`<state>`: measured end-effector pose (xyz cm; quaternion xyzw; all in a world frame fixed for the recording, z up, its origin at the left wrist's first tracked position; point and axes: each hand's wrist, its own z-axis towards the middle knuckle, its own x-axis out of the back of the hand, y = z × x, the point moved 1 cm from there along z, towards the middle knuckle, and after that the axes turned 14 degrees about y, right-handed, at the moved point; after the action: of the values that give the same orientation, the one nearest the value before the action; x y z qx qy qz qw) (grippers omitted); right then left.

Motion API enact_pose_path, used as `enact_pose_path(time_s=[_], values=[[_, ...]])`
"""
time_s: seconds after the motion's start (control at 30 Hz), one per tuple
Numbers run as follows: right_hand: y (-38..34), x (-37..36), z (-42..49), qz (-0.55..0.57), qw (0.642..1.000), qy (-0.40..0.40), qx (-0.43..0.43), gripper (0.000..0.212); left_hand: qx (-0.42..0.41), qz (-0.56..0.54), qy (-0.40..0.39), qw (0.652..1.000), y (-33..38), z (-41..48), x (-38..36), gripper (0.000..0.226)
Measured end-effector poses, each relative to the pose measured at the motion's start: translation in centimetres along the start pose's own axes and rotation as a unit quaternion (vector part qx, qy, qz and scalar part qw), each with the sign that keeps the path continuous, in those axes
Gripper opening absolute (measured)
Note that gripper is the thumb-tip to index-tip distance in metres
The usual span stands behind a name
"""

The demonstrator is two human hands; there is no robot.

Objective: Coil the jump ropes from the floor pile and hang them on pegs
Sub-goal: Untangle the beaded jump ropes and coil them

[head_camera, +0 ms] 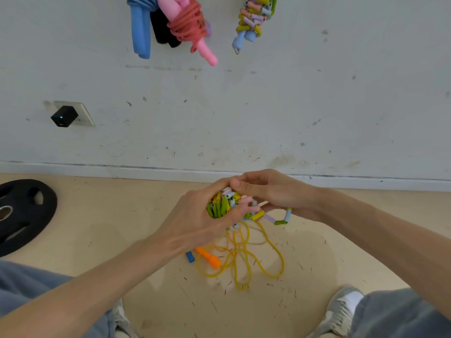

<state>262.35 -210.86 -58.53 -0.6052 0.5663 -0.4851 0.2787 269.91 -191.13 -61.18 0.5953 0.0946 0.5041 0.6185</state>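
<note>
**Beaded rope bunched up in two hands by the wall**

The floor (109, 223) is smooth and tan, with lots of little dark scratches and bits on it. It meets a white wall (268, 106) that is scuffed and spotty. A round black weight plate (22, 213) lies flat at the left edge.

The left hand (195, 223) is closed around a bundle of the beaded rope (227, 203), made of short plastic tubes in green, yellow, pink and pale blue. The right hand (271, 191) curls over the top of the bundle, and a short beaded tail hangs under it.

Below the hands, a thin yellow rope (244, 262) lies in loose loops on the floor with its orange handle (210, 258).

Up on the wall hang coiled ropes: blue (140, 32), pink (190, 25) and beaded (256, 18).

The floor between the two shoes is open.
</note>
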Motion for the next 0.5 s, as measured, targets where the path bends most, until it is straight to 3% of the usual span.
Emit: enact_pose_path(time_s=[0.13, 0.23, 0.3, 0.43, 0.5], values=[[-0.6, 2.5, -0.3, -0.090, 0.994, -0.065, 0.021, 0.046, 0.015, 0.025, -0.007, 1.000, -0.4, 0.0, 0.5, 0.039], [-0.5, 3.4, -0.3, -0.094, 0.992, -0.087, 0.008, 0.056, 0.042, 0.018, -0.026, 0.999, -0.7, 0.4, 0.6, 0.037], [-0.6, 3.2, -0.3, -0.101, 0.992, -0.069, -0.008, 0.058, 0.041, 0.009, -0.049, 0.998, -0.8, 0.4, 0.6, 0.038], [-0.8, 1.7, 0.2, -0.189, 0.980, 0.047, 0.031, 0.065, 0.048, 0.014, -0.060, 0.997, -1.2, 0.3, 0.5, 0.059], [-0.8, 1.4, 0.3, -0.208, 0.977, 0.040, 0.023, 0.069, 0.047, 0.020, -0.051, 0.997, -1.5, 0.4, 0.7, 0.069]])
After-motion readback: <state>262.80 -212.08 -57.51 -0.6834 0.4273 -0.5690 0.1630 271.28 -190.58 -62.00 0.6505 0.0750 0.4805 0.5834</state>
